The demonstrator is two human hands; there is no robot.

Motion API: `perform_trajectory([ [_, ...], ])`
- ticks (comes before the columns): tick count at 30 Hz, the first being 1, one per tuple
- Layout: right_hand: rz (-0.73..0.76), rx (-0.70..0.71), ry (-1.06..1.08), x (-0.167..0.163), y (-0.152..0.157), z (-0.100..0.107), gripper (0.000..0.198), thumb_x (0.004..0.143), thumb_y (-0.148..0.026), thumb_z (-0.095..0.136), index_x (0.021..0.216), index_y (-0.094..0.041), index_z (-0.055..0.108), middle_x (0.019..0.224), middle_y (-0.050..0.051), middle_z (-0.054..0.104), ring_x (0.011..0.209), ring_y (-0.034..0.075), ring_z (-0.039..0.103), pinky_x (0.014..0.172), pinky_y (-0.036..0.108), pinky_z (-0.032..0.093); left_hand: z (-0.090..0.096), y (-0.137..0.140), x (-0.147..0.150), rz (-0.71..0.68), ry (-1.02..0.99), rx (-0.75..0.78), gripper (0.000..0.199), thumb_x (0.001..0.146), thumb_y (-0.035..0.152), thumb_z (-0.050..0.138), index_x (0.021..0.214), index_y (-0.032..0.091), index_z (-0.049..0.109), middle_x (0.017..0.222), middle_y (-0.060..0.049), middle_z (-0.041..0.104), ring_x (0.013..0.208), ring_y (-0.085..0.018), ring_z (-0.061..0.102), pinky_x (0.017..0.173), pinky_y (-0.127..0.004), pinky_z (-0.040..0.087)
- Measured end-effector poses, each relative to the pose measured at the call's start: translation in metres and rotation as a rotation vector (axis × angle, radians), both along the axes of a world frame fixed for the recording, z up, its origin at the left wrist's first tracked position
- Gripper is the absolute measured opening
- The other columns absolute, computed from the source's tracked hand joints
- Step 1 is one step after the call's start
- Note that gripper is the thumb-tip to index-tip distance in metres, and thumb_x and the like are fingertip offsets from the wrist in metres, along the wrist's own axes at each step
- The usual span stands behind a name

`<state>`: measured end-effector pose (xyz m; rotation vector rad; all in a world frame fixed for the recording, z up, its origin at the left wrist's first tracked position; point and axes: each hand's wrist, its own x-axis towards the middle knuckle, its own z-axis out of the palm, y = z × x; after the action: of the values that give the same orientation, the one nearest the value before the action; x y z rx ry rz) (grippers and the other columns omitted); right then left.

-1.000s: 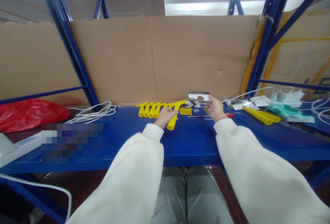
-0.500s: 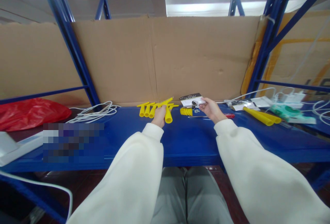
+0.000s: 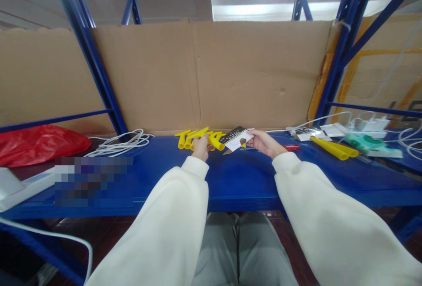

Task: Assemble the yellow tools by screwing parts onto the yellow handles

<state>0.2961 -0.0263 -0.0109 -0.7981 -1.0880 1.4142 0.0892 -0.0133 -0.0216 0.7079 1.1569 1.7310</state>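
My left hand (image 3: 200, 146) is closed around a yellow T-shaped tube (image 3: 216, 143), its wide round end pointing right and toward me. Behind and beside it stand several more yellow tubes (image 3: 182, 140) of the same kind in a row along the cardboard. Between thumb and fingers, my right hand (image 3: 262, 143) pinches a black-and-white card (image 3: 235, 139), tilted down to the left close to the tube. Small yellow and dark items below the card are mostly hidden. Just right of that hand lies a red-handled tool (image 3: 292, 147).
Upright cardboard (image 3: 244, 70) backs the blue table (image 3: 231, 180). To the right lie two yellow cones (image 3: 331, 149), a green-and-white packet (image 3: 371, 144) and white cables with adapters. At left are a white cable coil (image 3: 127, 143), a red plastic bag (image 3: 42, 145) and a blurred-out patch.
My right hand has brought the card left and tilted it toward the tube. My left hand has shifted slightly left with the tube, whose wide end now points further right.
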Motion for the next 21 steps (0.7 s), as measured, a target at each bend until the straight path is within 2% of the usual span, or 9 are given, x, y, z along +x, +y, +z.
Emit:
perform_trajectory([
  [5, 0.039, 0.027, -0.007, -0.002, -0.003, 0.0, 0.011, 0.08, -0.008, 0.062, 0.071, -0.013, 0.066, 0.063, 0.004, 0.07, 0.05, 0.01, 0.06, 0.052, 0.019, 0.052, 0.003, -0.002, -0.002, 0.024, -0.032, 0.005, 0.018, 0.087, 0.009, 0.058, 0.103, 0.016, 0.058, 0.084, -0.005, 0.071, 0.06, -0.013, 0.068, 0.049, -0.019, 0.051],
  [9, 0.07, 0.052, -0.027, -0.004, -0.004, -0.002, 0.004, 0.077, -0.007, 0.068, 0.076, -0.011, 0.069, 0.07, 0.008, 0.074, 0.056, 0.012, 0.066, 0.056, 0.02, 0.056, 0.004, -0.005, 0.0, 0.024, -0.062, -0.013, 0.022, 0.084, 0.012, 0.065, 0.104, 0.016, 0.057, 0.072, 0.001, 0.066, 0.05, -0.01, 0.062, 0.048, -0.019, 0.051],
  [12, 0.101, 0.074, -0.042, -0.005, -0.004, -0.004, 0.004, 0.075, -0.008, 0.072, 0.078, -0.011, 0.072, 0.076, 0.009, 0.076, 0.061, 0.014, 0.069, 0.06, 0.021, 0.059, 0.003, -0.005, 0.003, -0.038, -0.074, -0.006, 0.024, 0.082, 0.012, 0.069, 0.103, 0.016, 0.057, 0.066, 0.003, 0.063, 0.046, -0.009, 0.06, 0.051, -0.021, 0.053],
  [16, 0.125, 0.102, -0.04, -0.007, -0.003, -0.007, 0.009, 0.07, -0.009, 0.078, 0.076, -0.013, 0.072, 0.079, 0.008, 0.077, 0.065, 0.015, 0.071, 0.063, 0.023, 0.061, 0.001, -0.003, 0.005, -0.149, -0.062, 0.036, 0.019, 0.08, 0.016, 0.073, 0.096, 0.017, 0.063, 0.063, 0.001, 0.066, 0.056, -0.014, 0.067, 0.06, -0.027, 0.058],
  [21, 0.062, 0.132, -0.064, -0.01, 0.0, -0.01, 0.01, 0.067, -0.009, 0.08, 0.069, -0.013, 0.071, 0.076, 0.007, 0.076, 0.062, 0.015, 0.071, 0.06, 0.023, 0.062, 0.0, -0.001, 0.007, -0.228, -0.061, 0.066, 0.01, 0.08, 0.011, 0.068, 0.089, 0.017, 0.067, 0.059, -0.002, 0.067, 0.054, -0.014, 0.066, 0.054, -0.026, 0.057],
])
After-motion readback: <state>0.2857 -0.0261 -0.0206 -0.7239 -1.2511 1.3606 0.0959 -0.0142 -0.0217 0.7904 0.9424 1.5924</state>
